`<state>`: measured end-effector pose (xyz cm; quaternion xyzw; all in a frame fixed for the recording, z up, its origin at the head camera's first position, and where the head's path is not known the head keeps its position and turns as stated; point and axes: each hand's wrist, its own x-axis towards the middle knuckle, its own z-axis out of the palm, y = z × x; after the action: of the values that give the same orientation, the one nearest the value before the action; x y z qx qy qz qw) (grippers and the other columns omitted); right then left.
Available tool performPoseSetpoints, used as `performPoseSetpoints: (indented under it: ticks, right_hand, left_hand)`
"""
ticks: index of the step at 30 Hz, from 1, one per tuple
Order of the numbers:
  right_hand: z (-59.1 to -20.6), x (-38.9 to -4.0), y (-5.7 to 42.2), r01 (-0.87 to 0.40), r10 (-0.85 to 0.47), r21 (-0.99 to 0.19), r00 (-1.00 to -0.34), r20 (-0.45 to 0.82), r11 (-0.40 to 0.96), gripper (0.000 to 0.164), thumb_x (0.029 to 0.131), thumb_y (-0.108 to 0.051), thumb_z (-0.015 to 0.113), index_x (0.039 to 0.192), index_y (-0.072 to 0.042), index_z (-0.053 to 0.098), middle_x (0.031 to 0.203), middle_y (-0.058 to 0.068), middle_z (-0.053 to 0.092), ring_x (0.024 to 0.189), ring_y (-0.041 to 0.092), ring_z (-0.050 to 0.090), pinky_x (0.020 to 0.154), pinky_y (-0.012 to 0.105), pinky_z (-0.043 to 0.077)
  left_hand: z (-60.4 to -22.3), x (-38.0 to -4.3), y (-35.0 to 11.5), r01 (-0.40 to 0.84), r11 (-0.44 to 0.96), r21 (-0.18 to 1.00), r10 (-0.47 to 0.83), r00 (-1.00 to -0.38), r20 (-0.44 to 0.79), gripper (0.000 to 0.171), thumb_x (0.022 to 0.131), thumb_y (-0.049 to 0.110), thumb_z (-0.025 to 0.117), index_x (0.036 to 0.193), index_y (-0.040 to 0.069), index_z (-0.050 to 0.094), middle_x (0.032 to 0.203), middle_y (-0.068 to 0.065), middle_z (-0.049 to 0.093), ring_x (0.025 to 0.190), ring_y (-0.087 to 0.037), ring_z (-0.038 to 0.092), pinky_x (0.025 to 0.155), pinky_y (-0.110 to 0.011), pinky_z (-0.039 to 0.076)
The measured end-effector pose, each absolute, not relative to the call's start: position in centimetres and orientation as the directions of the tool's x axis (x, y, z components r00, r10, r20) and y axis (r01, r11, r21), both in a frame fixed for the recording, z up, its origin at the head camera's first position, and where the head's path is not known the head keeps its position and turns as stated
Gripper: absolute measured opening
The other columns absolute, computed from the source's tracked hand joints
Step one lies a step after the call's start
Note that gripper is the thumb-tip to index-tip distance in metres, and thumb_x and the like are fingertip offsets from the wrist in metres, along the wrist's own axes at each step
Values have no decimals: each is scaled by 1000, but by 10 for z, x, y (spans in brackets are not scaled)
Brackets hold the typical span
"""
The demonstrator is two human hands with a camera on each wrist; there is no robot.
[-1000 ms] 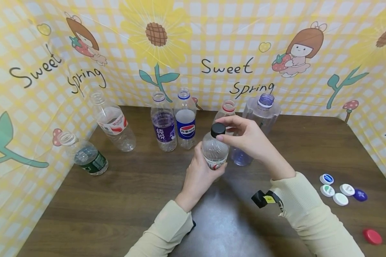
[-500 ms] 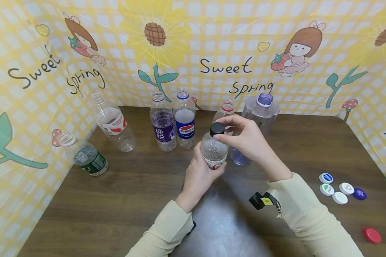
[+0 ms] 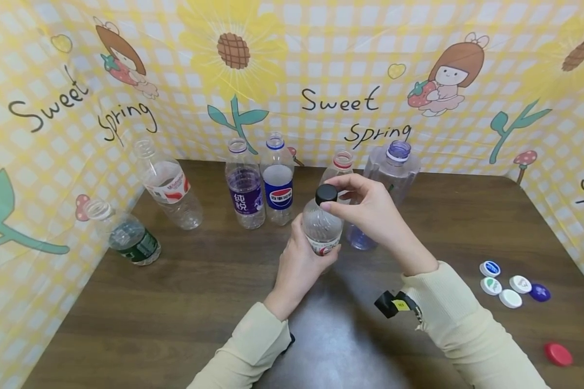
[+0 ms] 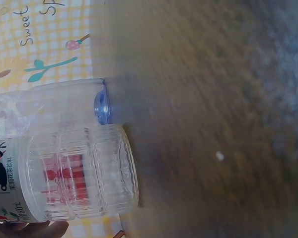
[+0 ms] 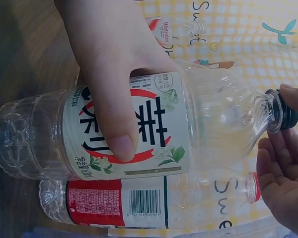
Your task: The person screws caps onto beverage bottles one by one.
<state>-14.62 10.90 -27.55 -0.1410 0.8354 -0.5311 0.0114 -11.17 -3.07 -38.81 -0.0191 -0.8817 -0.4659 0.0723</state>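
A clear plastic bottle with a white label is held up in front of me, its black cap on the neck. My left hand grips its body, thumb across the label in the right wrist view. With thumb and fingers, my right hand pinches the black cap. The left wrist view shows the ribbed lower part of the bottle; most of the left hand is out of that view. Behind the right hand, a red-necked bottle and a large bluish bottle are partly hidden.
Uncapped bottles stand on the brown table: a green-label one, a red-and-white-label one, a purple-label one and a Pepsi bottle. Several loose caps and a red cap lie at right. Patterned cloth hangs behind.
Both hands keep their hold on the bottle and its black cap, with little visible motion. The whole head view has shifted slightly, so things appear a little further left.
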Motion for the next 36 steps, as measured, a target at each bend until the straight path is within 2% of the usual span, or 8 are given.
performPoseSetpoints:
  ticks: [6, 13, 21, 28, 36]
  right_hand:
    - [-274, -144, 111, -199, -239, -886, -965, 104, 419, 34, 83, -16, 73, 115, -7, 64, 113, 10, 66, 90, 17, 61, 74, 25, 51]
    - [-272, -142, 112, -197, -217, -884, -970, 112, 424, 34, 84, -16, 72, 115, -7, 64, 113, 11, 65, 89, 18, 60, 74, 25, 51]
    - [-271, -141, 112, -200, -213, -887, -970, 119, 417, 35, 85, -14, 71, 117, -5, 63, 115, 13, 65, 91, 22, 60, 75, 25, 50]
    - [-273, -141, 109, -210, -238, -891, -964, 120, 403, 36, 85, -14, 71, 119, -6, 62, 116, 14, 64, 90, 23, 61, 75, 27, 50]
    - [-273, -138, 111, -234, -280, -879, -952, 122, 415, 38, 86, -15, 70, 122, -6, 61, 118, 14, 65, 95, 25, 63, 77, 28, 51]
  left_hand:
    - [-390, -111, -28, 107, 519, 848, -46, -987, 153, 89, 77, 30, 79, 144, 14, 22, 134, -15, 49, 115, -31, 58, 97, -50, 49]
    - [-388, -108, -23, 104, 526, 844, -89, -980, 176, 88, 75, 33, 79, 143, 14, 26, 126, -13, 40, 112, -32, 54, 91, -51, 52]
    - [-383, -108, -21, 65, 542, 838, -104, -984, 143, 95, 76, 33, 79, 147, 15, 19, 132, -14, 42, 118, -32, 52, 92, -53, 51]
    - [-381, -104, -19, 52, 562, 825, -153, -974, 166, 84, 76, 34, 79, 136, 9, 27, 128, -15, 47, 113, -31, 55, 88, -50, 52]
    - [-383, -100, -21, 58, 582, 811, -170, -967, 191, 81, 75, 33, 79, 134, 9, 29, 126, -15, 47, 110, -31, 56, 85, -49, 53]
